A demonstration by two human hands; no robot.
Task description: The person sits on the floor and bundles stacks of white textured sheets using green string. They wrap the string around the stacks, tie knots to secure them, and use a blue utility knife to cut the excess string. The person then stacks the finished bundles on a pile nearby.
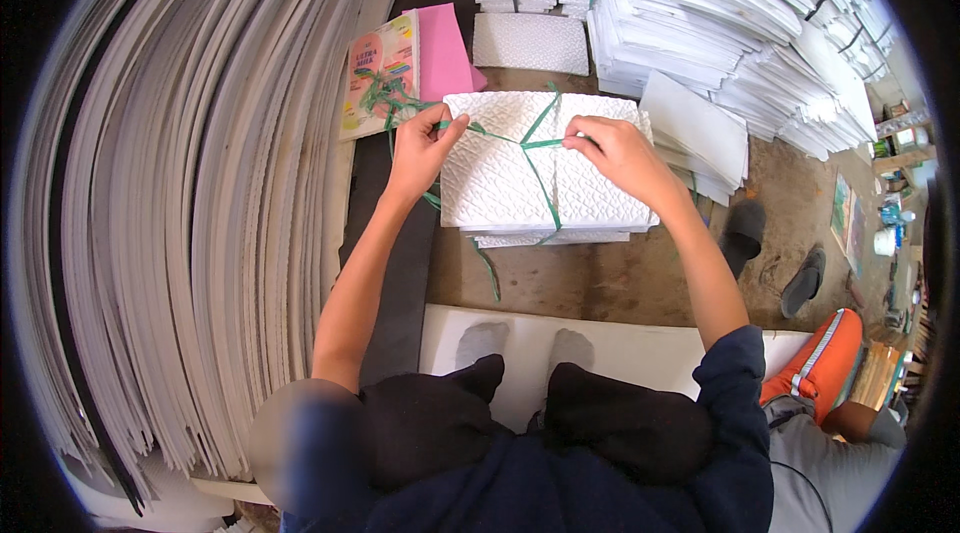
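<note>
A stack of white, quilt-textured sheets [492,183] lies before me with green plastic twine [545,195] around it. The twine comes together at the middle of the top sheet. My left hand [420,153] is closed on one strand at the stack's left side. Between thumb and fingers of my right hand [622,155], the other strand is pinched and drawn out to the right. A tangle of loose green twine hangs beside my left hand, and a loose end trails below the stack's front left.
Tall pale sheets [235,183] stand on edge along the left. A pink sheet [447,48] and a printed package [380,78] lie behind my left hand. White stacks [690,8] fill the back right. Dark slippers [803,283] lie right, near a seated person's orange garment [820,363].
</note>
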